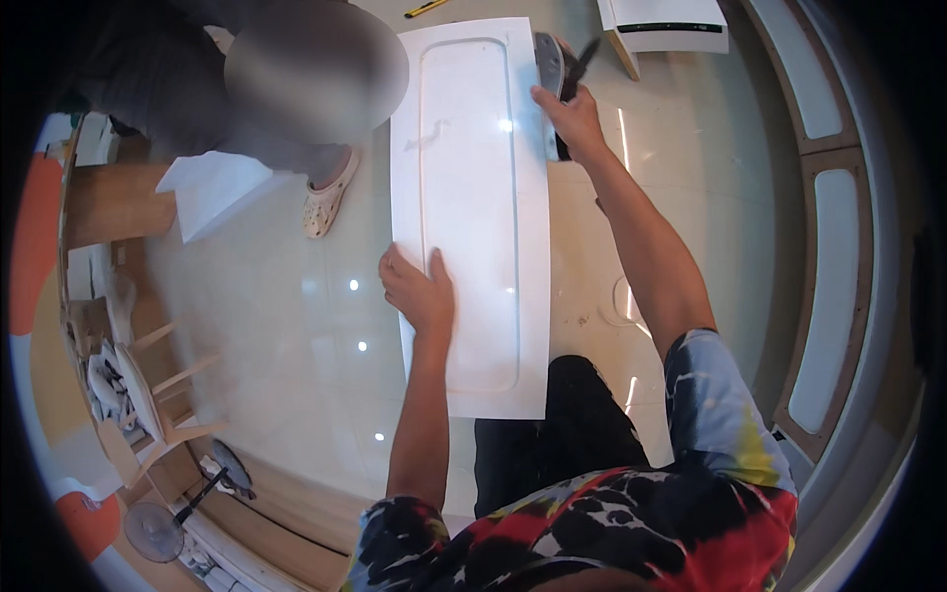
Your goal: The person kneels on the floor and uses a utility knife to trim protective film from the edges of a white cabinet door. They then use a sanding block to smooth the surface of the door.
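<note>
The left hand (419,291) lies flat with fingers spread on the near left edge of a long white panel (473,207), pressing on it rather than closing around it. The right hand (570,120) sits at the panel's far right edge, fingers curled over the rim; whether it also grips the dark tool (564,69) just beyond its fingertips, I cannot tell. The panel stretches from the person's knees away between the 2 hands, with 1 raised rounded-rectangle frame moulded into its smooth, glossy face.

Left of the left hand, well apart, another person's foot in a pale perforated clog (328,197) stands on the floor, beside a white angular piece (212,192). Beyond the right hand lies a white board with a dark strip (666,25), and a yellow pencil-like tool (426,8) lies past the panel's far end. Right of the right arm, framed panels with pale insets and wooden borders (829,266) lean in a row.

The floor (296,345) is polished pale tile with bright light reflections. Far to the left stand wooden pieces (148,385) and a floor fan (158,528).
</note>
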A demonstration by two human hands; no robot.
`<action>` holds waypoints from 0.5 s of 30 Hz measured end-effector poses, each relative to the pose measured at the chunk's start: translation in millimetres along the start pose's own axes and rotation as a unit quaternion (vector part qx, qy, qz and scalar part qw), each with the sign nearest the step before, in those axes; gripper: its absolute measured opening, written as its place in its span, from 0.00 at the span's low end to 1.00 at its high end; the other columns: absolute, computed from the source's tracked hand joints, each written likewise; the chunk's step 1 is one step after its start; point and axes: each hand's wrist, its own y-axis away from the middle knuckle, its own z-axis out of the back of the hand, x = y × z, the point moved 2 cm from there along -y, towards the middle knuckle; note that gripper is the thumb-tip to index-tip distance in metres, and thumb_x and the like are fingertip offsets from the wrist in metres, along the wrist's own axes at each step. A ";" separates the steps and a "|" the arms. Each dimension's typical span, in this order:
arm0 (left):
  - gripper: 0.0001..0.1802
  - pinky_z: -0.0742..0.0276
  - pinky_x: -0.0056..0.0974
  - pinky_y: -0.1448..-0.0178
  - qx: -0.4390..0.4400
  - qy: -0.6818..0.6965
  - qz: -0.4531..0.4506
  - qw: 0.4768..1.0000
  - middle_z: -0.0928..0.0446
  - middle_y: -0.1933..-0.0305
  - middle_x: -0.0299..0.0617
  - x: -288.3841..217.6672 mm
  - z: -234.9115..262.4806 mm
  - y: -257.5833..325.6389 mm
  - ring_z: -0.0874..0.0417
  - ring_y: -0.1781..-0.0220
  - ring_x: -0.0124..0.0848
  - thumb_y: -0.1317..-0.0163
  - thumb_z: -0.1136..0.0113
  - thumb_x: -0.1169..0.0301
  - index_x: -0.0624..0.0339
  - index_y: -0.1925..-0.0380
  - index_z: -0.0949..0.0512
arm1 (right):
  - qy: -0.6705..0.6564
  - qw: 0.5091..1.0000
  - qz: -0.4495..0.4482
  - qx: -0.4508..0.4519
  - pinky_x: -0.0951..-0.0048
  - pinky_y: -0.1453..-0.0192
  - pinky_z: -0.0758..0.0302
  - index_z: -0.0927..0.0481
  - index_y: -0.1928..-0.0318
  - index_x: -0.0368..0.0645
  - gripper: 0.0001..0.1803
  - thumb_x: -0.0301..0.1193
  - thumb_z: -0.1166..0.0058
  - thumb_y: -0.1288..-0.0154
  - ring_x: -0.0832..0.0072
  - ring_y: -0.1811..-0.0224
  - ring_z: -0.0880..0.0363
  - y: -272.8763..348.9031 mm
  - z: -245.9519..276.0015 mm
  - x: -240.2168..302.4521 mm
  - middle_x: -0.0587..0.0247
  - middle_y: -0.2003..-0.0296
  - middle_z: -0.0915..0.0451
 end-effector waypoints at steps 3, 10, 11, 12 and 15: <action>0.37 0.55 0.61 0.22 0.003 0.021 -0.225 0.974 0.48 0.24 0.57 -39.6 -8.7 7.7 0.48 0.22 0.55 0.38 0.34 0.58 0.64 0.33 0.34 | -0.070 0.980 -0.186 -0.027 0.69 0.63 0.23 0.25 0.51 0.32 0.29 0.44 0.32 0.41 0.72 0.69 0.20 8.0 35.9 -26.9 0.58 0.66 0.19; 0.36 0.62 0.63 0.21 0.144 0.040 -0.175 0.973 0.49 0.21 0.55 -84.8 -35.8 -8.8 0.55 0.19 0.53 0.32 0.43 0.55 0.62 0.30 0.37 | -0.075 0.915 -0.380 0.108 0.67 0.67 0.22 0.35 0.34 0.33 0.37 0.49 0.43 0.30 0.73 0.68 0.23 62.4 121.3 -118.4 0.55 0.58 0.21; 0.36 0.62 0.63 0.21 0.153 0.035 -0.175 0.972 0.49 0.21 0.55 -83.2 -36.3 -5.4 0.55 0.19 0.53 0.32 0.43 0.54 0.62 0.29 0.38 | -0.261 0.883 -0.369 0.128 0.67 0.67 0.22 0.35 0.33 0.34 0.36 0.48 0.44 0.30 0.73 0.67 0.23 73.2 115.7 -114.5 0.54 0.56 0.21; 0.37 0.63 0.63 0.21 0.155 0.023 -0.167 0.973 0.49 0.21 0.55 -81.2 -36.2 -3.0 0.55 0.18 0.53 0.32 0.43 0.55 0.63 0.29 0.39 | -0.438 0.819 -0.342 0.139 0.67 0.67 0.21 0.35 0.33 0.35 0.36 0.47 0.44 0.30 0.73 0.66 0.23 80.6 109.6 -109.9 0.53 0.55 0.21; 0.38 0.63 0.63 0.21 0.153 0.017 -0.169 0.974 0.49 0.21 0.55 -79.2 -36.8 -0.5 0.56 0.18 0.54 0.33 0.43 0.56 0.63 0.29 0.40 | -0.456 0.838 -0.276 0.117 0.67 0.65 0.21 0.34 0.33 0.39 0.32 0.41 0.42 0.30 0.74 0.63 0.23 83.7 83.7 -58.4 0.53 0.53 0.22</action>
